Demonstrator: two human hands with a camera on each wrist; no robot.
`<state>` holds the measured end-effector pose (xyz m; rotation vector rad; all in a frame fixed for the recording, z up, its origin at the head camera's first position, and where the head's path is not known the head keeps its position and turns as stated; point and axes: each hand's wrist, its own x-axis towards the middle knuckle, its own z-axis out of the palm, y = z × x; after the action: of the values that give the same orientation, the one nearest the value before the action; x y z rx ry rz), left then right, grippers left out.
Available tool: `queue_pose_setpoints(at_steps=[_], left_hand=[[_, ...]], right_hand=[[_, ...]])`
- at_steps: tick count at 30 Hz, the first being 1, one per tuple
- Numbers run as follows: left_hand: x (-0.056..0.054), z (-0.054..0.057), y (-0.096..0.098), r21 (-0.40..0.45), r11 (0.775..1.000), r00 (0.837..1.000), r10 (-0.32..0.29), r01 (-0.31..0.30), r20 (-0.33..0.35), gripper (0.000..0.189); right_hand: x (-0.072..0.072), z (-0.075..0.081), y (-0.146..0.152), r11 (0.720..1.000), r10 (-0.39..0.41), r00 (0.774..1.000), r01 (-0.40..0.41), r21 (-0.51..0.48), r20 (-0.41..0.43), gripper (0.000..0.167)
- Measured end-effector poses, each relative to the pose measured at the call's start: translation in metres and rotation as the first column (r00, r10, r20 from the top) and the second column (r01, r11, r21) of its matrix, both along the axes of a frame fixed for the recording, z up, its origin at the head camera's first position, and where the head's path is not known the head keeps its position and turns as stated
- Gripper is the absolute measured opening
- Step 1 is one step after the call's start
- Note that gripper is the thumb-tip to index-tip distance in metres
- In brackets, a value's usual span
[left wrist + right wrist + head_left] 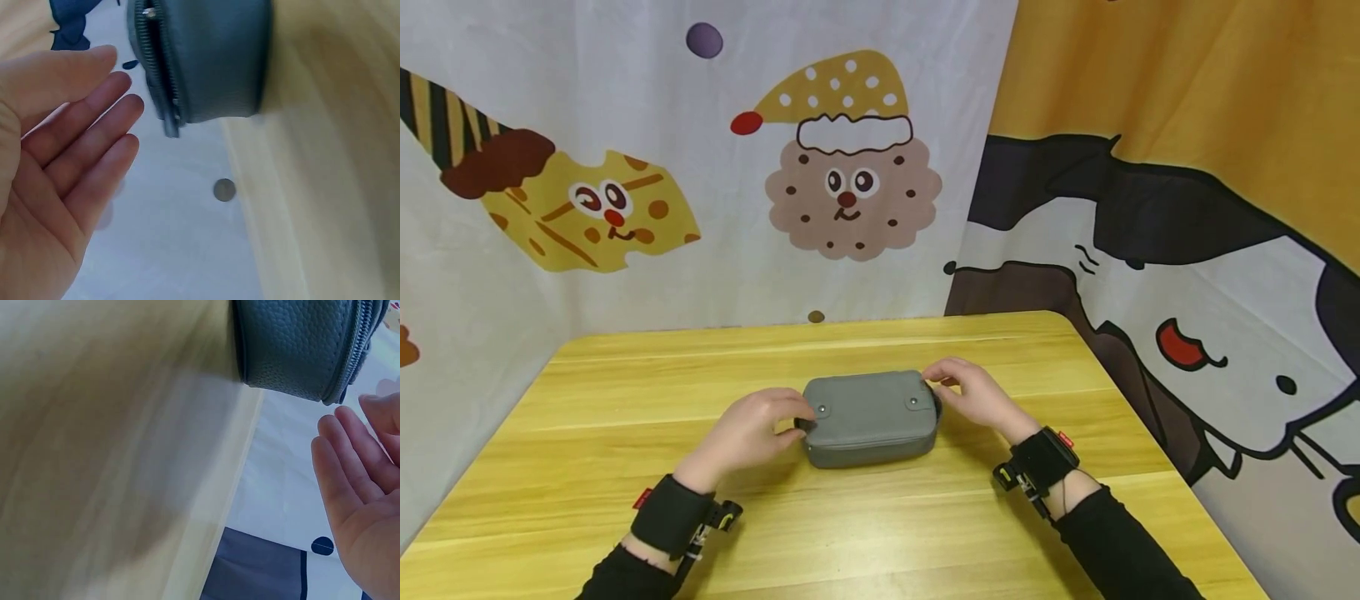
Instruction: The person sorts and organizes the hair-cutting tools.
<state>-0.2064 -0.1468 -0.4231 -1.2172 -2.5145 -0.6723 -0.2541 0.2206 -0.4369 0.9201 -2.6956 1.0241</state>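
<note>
A grey zippered pouch with two snap-button tabs lies flat in the middle of the wooden table. At its left end is my left hand, fingers loosely bent beside the corner. The left wrist view shows those fingers slightly apart from the pouch's end, where the zipper runs down to a hanging pull. My right hand is at the far right corner with relaxed fingers. In the right wrist view its fingertips sit just below the pebbled grey side, holding nothing.
Black wristbands with small cameras are strapped on both wrists. Behind the table hangs a white curtain with cartoon prints, and a yellow and black printed curtain borders the right side.
</note>
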Motion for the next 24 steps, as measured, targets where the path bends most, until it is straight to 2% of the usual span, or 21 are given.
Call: queue_pose_setpoints(at_steps=[6,15,20,24], left_hand=[[-0.002,0.012,0.014,-0.010,1.000,1.000,0.017,-0.017,-0.012,0.030],[-0.002,0.018,0.039,-0.060,0.998,0.999,0.033,-0.034,-0.022,0.050],[0.003,0.020,0.054,-0.070,0.992,0.994,0.105,-0.105,-0.005,0.059],[0.007,0.021,0.065,-0.129,0.981,0.988,0.149,-0.144,0.030,0.081]], right_hand=[[-0.005,0.004,-0.003,0.999,-0.027,1.000,0.028,0.023,-0.013,0.024],[-0.009,0.012,-0.008,0.998,-0.036,0.999,0.037,0.047,-0.008,0.026],[-0.012,0.013,-0.008,0.999,-0.013,1.000,0.014,0.036,-0.012,0.026],[-0.014,0.014,-0.009,0.999,-0.004,1.000,0.004,0.038,-0.010,0.026]])
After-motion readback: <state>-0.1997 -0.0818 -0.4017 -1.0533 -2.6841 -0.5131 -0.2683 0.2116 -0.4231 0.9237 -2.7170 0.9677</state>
